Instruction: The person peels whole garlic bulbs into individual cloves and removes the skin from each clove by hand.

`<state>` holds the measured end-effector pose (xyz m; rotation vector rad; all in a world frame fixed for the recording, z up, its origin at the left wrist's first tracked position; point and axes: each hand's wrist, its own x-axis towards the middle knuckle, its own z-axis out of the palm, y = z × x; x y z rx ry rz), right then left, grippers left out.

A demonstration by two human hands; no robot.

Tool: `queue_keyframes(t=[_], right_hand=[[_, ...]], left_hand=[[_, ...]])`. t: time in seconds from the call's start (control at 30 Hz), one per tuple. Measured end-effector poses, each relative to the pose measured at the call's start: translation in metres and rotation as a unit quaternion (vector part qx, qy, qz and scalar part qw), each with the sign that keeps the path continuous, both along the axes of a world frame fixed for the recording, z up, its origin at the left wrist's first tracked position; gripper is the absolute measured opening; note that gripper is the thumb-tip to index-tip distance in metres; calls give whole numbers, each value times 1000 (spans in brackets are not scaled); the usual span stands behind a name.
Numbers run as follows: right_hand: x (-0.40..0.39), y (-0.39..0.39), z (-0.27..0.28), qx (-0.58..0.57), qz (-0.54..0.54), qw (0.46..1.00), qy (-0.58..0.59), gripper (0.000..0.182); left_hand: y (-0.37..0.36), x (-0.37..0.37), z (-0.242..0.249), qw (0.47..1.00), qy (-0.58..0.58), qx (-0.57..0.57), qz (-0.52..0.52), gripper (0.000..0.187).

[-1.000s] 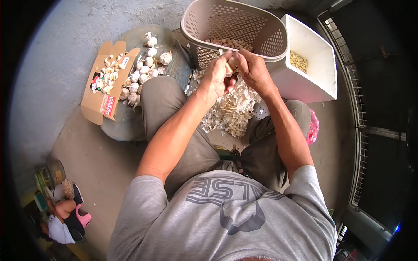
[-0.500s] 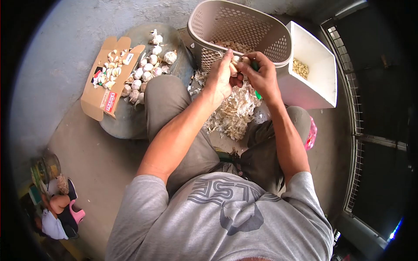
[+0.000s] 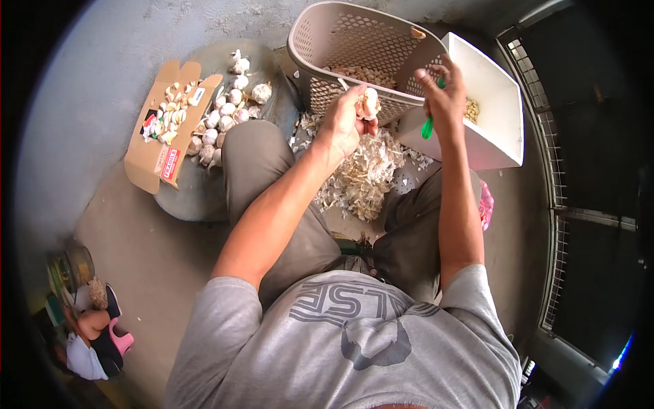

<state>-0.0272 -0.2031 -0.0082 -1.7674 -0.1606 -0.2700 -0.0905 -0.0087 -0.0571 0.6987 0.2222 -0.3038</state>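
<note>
In my left hand (image 3: pixel 343 123), fingers closed round it, is a partly broken garlic bulb (image 3: pixel 368 104) with its cloves showing. My right hand (image 3: pixel 447 99) is raised beside the basket's near right corner. It grips a green-handled tool (image 3: pixel 427 127), whose working end I cannot make out. A single garlic clove (image 3: pixel 417 33) shows against the far wall of the brown perforated basket (image 3: pixel 354 80), which holds loose cloves (image 3: pixel 368 73). Below my hands lies a heap of papery garlic skins (image 3: pixel 368 174).
Left, whole garlic bulbs (image 3: pixel 227 112) and a cardboard box (image 3: pixel 142 160) of loose cloves (image 3: pixel 170 116) rest on a round grey surface (image 3: pixel 194 208). Right of the basket stands a white box (image 3: pixel 494 116) with peeled cloves (image 3: pixel 471 109). Another person (image 3: pixel 92 334) sits lower left.
My right hand has moved right, away from my left hand, with the green-handled tool. A clove now shows by the basket's far wall. My left hand still holds the garlic.
</note>
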Motion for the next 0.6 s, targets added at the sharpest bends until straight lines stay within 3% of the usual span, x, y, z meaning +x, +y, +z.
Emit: queue_keyframes(t=[0.03, 0.1, 0.17, 0.27, 0.37, 0.6], right_hand=[[-5, 4, -1, -54, 6, 999, -2, 72], [-22, 19, -6, -69, 131, 989, 31, 53], [-46, 38, 4, -170, 201, 964, 33, 48], [-42, 44, 3, -254, 198, 946, -33, 45], [-39, 42, 7, -205, 221, 953, 28, 44], [-46, 49, -10, -197, 209, 958, 6, 33]], left_hand=[[-1, 2, -5, 1000, -2, -5, -1, 32], [-1, 3, -16, 1000, -1, -16, 3, 32], [-3, -1, -6, 1000, -1, 6, 0, 37], [-2, -3, -1, 998, -22, 40, -42, 42], [-1, -4, 1, 996, -27, 57, -58, 42], [-7, -19, 3, 996, 7, 84, -7, 40]])
